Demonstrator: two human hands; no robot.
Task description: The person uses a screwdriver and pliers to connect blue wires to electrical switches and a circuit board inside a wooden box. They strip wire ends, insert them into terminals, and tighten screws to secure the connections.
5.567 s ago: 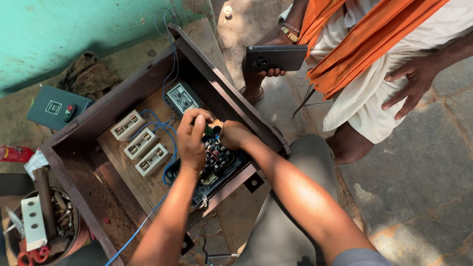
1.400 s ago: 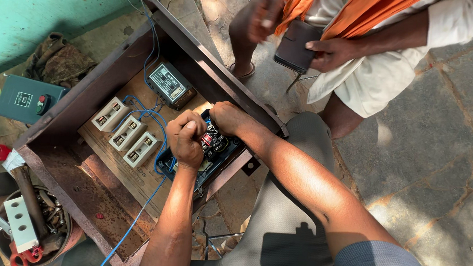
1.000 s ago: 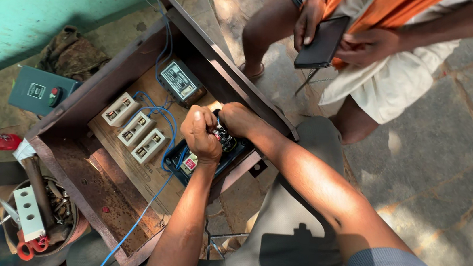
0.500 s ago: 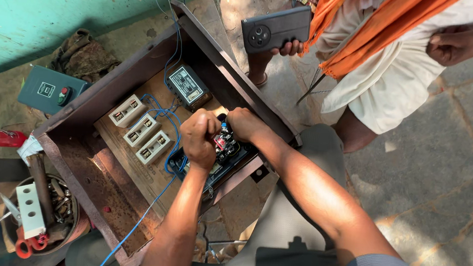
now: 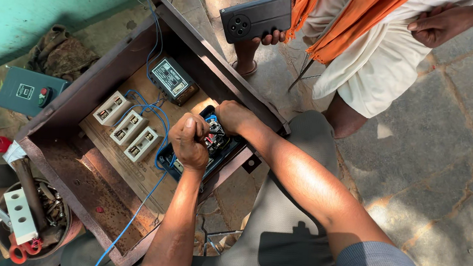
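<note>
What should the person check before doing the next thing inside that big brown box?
1. Left hand on the black wired part: ok, closed over it.
2. Right hand steadying the part's far edge: ok.
3. Blue wires away from the fingers: not ok, they run beside the left hand.
4. Power off: cannot tell.
5. Three white fuse blocks in a row: ok.
6. Bystander's phone away from the box: ok.
</note>
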